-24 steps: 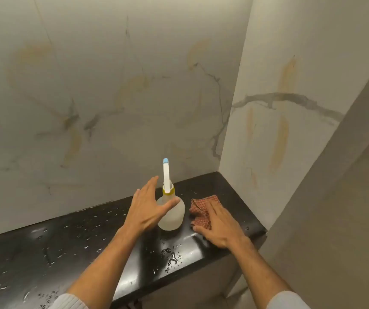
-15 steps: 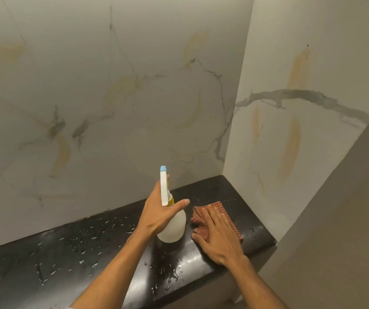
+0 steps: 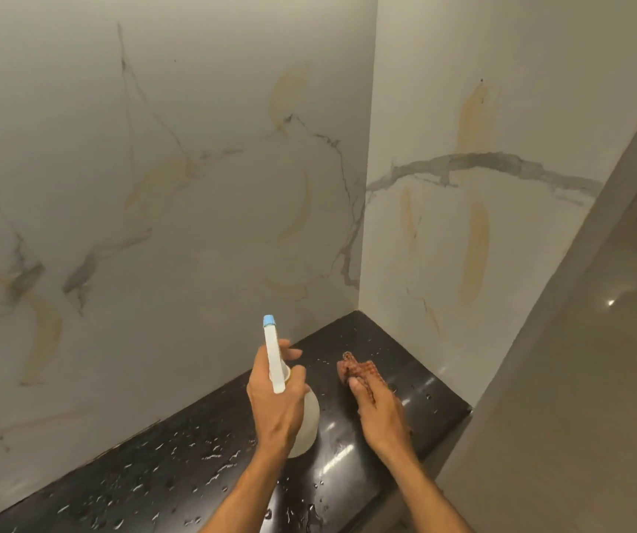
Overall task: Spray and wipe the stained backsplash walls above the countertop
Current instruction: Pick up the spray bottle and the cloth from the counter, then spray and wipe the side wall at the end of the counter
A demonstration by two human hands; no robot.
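Your left hand [image 3: 276, 403] is wrapped around the neck of the bottle [image 3: 306, 421], which stands on the wet black counter [image 3: 163, 471]. Just beside it, your right hand [image 3: 380, 411] lies flat, fingers together, on the cloth [image 3: 359, 369]. Beyond, both walls [image 3: 194, 186] carry yellowish stains [image 3: 474, 251]

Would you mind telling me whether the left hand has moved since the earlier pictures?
Yes. The left hand has closed around the spray bottle, which stands beside the red cloth.

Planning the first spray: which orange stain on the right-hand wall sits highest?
The streak above the grey vein, near a small dark dot; the other stains lie below that vein.
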